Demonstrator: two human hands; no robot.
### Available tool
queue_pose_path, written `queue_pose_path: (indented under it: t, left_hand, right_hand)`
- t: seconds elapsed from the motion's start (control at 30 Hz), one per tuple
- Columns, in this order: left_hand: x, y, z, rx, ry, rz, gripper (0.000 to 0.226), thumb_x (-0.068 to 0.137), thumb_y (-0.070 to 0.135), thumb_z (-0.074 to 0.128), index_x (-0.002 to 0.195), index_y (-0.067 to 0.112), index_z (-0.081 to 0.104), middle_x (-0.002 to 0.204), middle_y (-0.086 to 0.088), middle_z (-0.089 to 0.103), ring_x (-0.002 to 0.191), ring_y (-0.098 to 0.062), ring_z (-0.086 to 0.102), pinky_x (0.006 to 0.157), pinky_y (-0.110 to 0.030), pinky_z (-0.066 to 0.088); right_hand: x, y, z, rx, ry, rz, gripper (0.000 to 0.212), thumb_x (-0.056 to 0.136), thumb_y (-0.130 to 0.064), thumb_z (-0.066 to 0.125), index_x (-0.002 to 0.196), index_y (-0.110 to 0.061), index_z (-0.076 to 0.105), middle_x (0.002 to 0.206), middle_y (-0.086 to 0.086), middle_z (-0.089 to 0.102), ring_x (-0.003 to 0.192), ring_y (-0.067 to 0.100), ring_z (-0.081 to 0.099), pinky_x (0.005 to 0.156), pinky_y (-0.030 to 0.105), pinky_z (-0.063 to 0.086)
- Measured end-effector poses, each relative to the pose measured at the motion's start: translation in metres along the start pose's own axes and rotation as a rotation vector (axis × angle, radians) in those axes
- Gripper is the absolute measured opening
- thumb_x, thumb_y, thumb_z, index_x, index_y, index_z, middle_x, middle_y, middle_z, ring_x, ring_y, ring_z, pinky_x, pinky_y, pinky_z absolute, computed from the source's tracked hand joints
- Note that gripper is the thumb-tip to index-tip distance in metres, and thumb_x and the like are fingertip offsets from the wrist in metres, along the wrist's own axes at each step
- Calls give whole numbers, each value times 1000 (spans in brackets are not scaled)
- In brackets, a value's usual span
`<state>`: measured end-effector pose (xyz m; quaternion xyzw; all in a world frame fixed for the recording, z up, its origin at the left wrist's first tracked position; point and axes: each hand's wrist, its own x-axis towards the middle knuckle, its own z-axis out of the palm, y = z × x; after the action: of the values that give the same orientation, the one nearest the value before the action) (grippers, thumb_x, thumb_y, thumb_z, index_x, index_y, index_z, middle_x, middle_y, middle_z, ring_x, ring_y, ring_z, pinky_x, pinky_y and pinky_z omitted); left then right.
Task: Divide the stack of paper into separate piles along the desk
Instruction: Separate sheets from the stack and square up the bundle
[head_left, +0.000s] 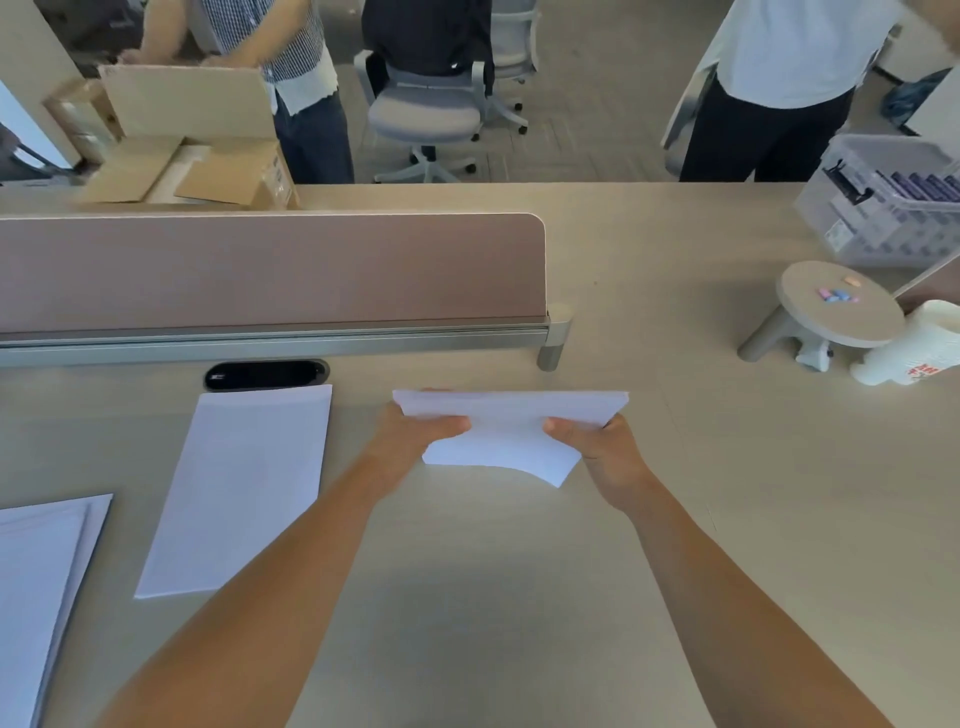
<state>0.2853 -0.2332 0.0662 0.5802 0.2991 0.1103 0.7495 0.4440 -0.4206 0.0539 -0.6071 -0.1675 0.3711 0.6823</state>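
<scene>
Both hands are clamped on a small sheaf of white paper sheets (506, 434) held above the pale wood-grain desk (519, 597), out in front of the person at the centre of the view. The left hand (410, 441) grips the sheaf's left side with the thumb lying across the top of the sheets, and the right hand (605, 449) grips the right side the same way, thumb on top and fingers hidden beneath. The two hands are apart, one at each end of the sheaf, whose near edge sags in a curve between them. To the left, a neat rectangular pile of white paper (239, 488) lies flat on the desk, just in front of a black oval cable port (266, 375). Further left, at the lower edge of the view, a larger, loosely fanned stack of white paper (41, 597) also rests on the desk, well apart from the held sheaf. Behind these runs a long pinkish-brown desk divider panel (270, 270) on a grey rail. At the far right stand a round beige stool-like stand (841, 306), a white plastic jug (914, 343) beside it, and a clear plastic storage bin (883, 208). An open brown cardboard box (192, 150) sits beyond the divider
</scene>
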Motion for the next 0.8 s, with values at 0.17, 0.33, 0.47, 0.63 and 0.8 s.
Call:
queue_pose_path:
  t: [0.17, 0.33, 0.47, 0.63, 0.8]
  left_hand:
    - [4, -2, 8, -77, 33, 42, 44, 72, 7, 80, 114, 10, 69, 115, -9, 73, 105, -22, 70, 88, -34, 56]
    - [3, -16, 11, -33, 73, 11, 33, 76, -1, 78, 102, 18, 70, 99, 3, 77, 92, -8, 72, 81, -25, 53]
    - [7, -20, 21, -52, 90, 15, 52, 64, 13, 83, 113, 18, 68, 116, -9, 72, 110, -25, 67, 98, -45, 51]
    - [14, -15, 23, -46, 66, 38, 59, 62, 7, 82, 118, 12, 66, 118, -13, 71, 111, -30, 67, 98, -47, 52]
    - [12, -24, 31, -54, 78, 21, 72, 55, 19, 88, 123, 9, 65, 120, -14, 70, 115, -32, 65, 104, -56, 45]
  right_hand:
    - [6, -7, 0, 31, 76, -70, 31, 84, -11, 74, 115, -9, 71, 113, 10, 75, 104, 24, 72, 86, 37, 57]
    - [12, 3, -18, -103, -28, 2, 50, 68, -23, 87, 114, -14, 72, 116, 10, 74, 110, 28, 70, 98, 51, 53]
    - [9, 3, -14, -81, -8, -33, 54, 73, -19, 83, 123, -11, 67, 120, 10, 72, 112, 26, 68, 95, 46, 54]
    - [8, -5, -33, -53, 9, -20, 30, 78, -7, 82, 104, -19, 75, 114, 11, 74, 109, 30, 69, 98, 51, 53]
    - [-1, 14, -40, -160, -48, 9, 39, 80, -8, 80, 117, -14, 69, 121, 10, 72, 115, 26, 67, 103, 52, 50]
